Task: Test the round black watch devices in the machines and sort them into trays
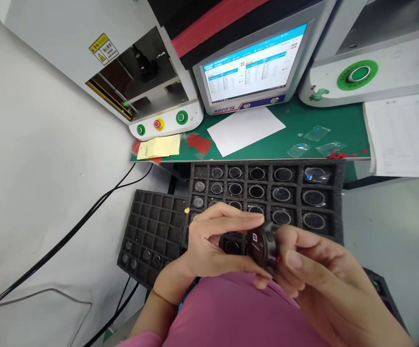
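Held up over a foam tray is a round black watch body (pixel 262 243) with a small lit mark on its dark face. My left hand (pixel 213 236) grips its rim between thumb and fingers. At the watch's right side, my right hand (pixel 314 270) has thumb and forefinger pinched together, with a tiny red bit showing by the fingertips; whether they hold it is hard to make out. Beneath lies the black foam tray (pixel 339 193), whose square pockets hold round watch parts (pixel 282 194). Part of that tray is hidden behind my hands.
A second foam tray (pixel 159 212) sits lower left, with several round parts. On the green bench (pixel 296 120) lie white paper (pixel 245 130), yellow paper (pixel 159 147), red sticker sheets (pixel 199 143) and clear films (pixel 318 133). Behind stand a monitor (pixel 256 62) and machines with buttons (pixel 159 124).
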Action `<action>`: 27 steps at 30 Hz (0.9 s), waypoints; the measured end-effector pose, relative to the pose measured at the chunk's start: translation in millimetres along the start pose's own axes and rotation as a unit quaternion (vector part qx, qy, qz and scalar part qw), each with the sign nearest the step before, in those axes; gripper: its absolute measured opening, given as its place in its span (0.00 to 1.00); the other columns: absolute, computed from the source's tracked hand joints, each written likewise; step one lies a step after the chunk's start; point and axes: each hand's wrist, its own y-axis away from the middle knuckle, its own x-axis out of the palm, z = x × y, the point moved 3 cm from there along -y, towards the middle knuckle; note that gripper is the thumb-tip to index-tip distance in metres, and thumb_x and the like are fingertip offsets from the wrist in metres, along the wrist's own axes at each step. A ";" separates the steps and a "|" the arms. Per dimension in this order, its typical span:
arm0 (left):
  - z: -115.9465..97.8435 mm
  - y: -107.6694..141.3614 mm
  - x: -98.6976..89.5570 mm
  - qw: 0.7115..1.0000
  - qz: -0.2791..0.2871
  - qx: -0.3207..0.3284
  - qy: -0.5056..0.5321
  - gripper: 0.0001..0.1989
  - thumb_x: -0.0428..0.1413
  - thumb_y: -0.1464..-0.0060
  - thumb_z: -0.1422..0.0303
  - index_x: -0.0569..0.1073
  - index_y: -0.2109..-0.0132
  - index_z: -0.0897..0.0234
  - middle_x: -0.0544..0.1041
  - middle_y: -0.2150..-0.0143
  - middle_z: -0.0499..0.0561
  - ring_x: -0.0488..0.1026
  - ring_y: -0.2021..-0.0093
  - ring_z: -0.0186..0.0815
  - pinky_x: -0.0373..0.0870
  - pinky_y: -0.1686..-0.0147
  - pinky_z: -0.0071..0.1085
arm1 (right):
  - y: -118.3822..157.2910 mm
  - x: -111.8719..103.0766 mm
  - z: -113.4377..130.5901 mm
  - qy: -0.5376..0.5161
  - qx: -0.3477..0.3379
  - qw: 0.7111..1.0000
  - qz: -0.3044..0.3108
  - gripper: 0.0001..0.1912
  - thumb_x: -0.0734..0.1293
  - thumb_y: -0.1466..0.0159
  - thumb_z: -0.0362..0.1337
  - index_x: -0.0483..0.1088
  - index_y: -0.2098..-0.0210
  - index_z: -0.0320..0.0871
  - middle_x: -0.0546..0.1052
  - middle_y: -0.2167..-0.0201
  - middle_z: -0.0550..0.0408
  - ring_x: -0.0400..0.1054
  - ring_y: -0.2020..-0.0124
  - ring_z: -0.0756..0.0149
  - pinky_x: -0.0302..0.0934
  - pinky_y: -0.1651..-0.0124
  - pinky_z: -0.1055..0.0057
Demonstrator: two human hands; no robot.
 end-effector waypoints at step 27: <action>8.0 -6.9 3.6 0.957 0.012 -0.159 0.244 0.18 0.61 0.45 0.58 0.79 0.50 0.60 0.80 0.55 0.58 0.79 0.65 0.35 0.79 0.67 0.28 | -10.7 -6.2 -3.3 0.029 -0.119 0.992 -0.042 0.17 0.72 0.41 0.45 0.62 0.75 0.46 0.59 0.89 0.67 0.52 0.89 0.77 0.58 0.82 0.78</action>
